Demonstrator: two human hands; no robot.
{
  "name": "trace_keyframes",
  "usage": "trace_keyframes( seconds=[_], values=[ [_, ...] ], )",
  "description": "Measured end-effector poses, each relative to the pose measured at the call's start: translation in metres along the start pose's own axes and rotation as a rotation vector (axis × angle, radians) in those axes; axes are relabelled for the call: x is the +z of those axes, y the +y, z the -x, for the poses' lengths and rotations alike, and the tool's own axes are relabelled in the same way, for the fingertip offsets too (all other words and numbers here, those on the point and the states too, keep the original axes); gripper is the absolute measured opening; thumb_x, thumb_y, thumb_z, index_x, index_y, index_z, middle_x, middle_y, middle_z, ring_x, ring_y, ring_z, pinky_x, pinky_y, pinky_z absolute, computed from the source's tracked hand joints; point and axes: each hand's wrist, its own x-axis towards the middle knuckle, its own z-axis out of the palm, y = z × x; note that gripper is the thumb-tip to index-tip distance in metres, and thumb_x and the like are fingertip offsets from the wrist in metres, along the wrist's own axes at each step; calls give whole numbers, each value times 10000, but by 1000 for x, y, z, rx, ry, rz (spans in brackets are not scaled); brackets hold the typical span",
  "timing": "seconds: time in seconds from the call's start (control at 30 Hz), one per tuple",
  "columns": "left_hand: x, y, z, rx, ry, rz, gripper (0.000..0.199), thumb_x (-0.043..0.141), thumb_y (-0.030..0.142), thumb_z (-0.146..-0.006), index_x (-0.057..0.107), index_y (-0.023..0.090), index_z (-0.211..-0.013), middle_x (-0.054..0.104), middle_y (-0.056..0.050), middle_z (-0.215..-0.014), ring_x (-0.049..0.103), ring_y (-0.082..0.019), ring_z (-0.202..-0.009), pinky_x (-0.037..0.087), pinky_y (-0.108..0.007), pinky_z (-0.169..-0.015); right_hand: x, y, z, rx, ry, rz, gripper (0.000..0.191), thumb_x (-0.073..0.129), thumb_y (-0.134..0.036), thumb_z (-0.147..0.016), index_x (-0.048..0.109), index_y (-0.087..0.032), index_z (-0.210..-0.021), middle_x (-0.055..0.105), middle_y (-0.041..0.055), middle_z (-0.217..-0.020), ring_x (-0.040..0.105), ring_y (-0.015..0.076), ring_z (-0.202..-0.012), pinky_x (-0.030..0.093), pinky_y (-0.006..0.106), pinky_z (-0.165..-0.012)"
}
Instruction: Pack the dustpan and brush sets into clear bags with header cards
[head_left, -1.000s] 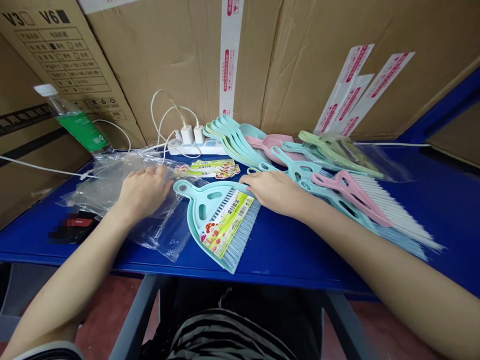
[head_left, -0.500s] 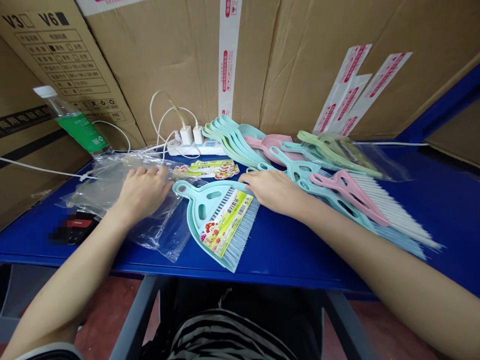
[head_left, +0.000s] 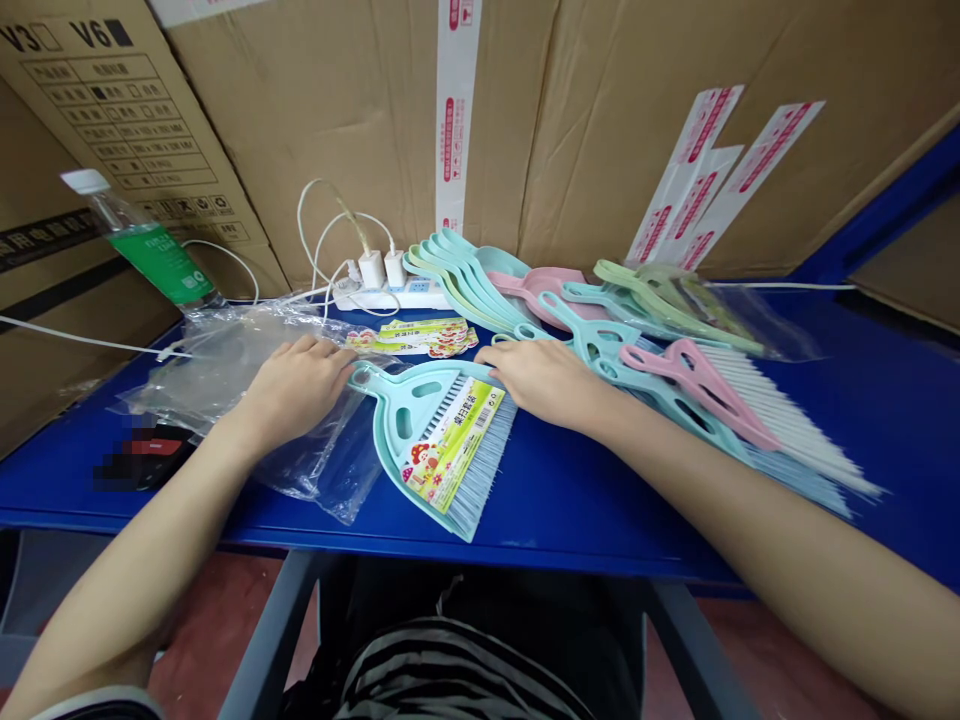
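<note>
Near the front edge of the blue metal bench (head_left: 570, 520), the open left hand (head_left: 296, 385) on a clear plastic bag (head_left: 326, 470) and the open right hand (head_left: 544, 380) flank a mint-green plastic dustpan (head_left: 397, 410), which could slide if the slippery bag shifts.

mint plastic dustpan-and-brush set (head_left: 409, 425) lay at lower centre of the frame, on the blue metal table (head_left: 600, 530) | crinkled clear plastic bag (head_left: 217, 385) lay left, touching it | white power strip (head_left: 382, 296) sat behind, upper centre | pastel plastic dustpans (head_left: 667, 393) lay piled right | green-labelled clear plastic bottle (head_left: 154, 262) leaned far left against tan cardboard boxes (head_left: 300, 130)
</note>
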Motion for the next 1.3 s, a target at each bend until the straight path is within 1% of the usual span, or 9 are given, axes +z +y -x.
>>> trace_keyframes(
  seconds=[0.2,0.4,0.53,0.63,0.73,0.87,1.03,1.3],
  values=[
    [8,-6,-1,82,52,47,475,261,278,-962,664,120,-1159,706,-165,-1127,641,-329,-1078,512,-474,-935,0,-2,1,6,-25,23,315,479,-44,-906,653,-168,-1138,722,120,-1081,671,239,-914,371,303,-601],
    [9,-7,0,119,74,80,489,247,275,-957,651,110,-1178,710,-173,-1108,652,-316,-1067,517,-479,-945,-1,-5,3,2,-62,63,385,439,8,-872,634,-152,-1162,716,127,-1056,670,229,-884,363,298,-590],
    [4,-4,2,95,28,56,464,251,267,-966,629,145,-1206,709,-146,-1136,660,-285,-1080,525,-445,-950,-2,-7,4,-4,-67,65,399,423,25,-843,637,-147,-1133,717,127,-1036,661,220,-859,349,294,-574],
    [1,-2,3,68,-17,47,462,250,262,-971,612,141,-1230,700,-149,-1165,661,-292,-1090,534,-437,-936,-1,-7,5,-10,-62,60,382,426,17,-836,641,-157,-1100,716,122,-1007,650,216,-834,331,293,-558],
    [0,-1,4,61,-4,47,457,249,267,-975,619,157,-1221,705,-143,-1154,674,-284,-1058,549,-420,-894,0,-6,5,-8,-56,43,371,435,17,-828,640,-159,-1081,710,121,-1003,637,212,-813,320,294,-557],
    [-1,-1,5,44,-1,67,448,255,267,-974,622,161,-1209,712,-142,-1127,690,-274,-1006,556,-396,-836,-1,-6,4,-1,-74,24,409,427,49,-804,634,-153,-1093,704,120,-1014,631,209,-812,304,295,-563],
    [-3,1,5,30,-31,54,443,250,273,-985,616,157,-1207,711,-134,-1120,693,-266,-1002,556,-378,-820,-1,-7,5,7,-95,16,417,416,44,-831,621,-145,-1141,695,131,-1053,635,222,-866,295,299,-575],
    [-3,0,5,48,-45,-10,432,252,251,-983,610,143,-1200,713,-136,-1105,695,-274,-992,562,-377,-801,-1,-7,4,8,-91,27,369,429,16,-853,629,-148,-1115,698,121,-1030,632,215,-845,303,295,-573]
  ],
)
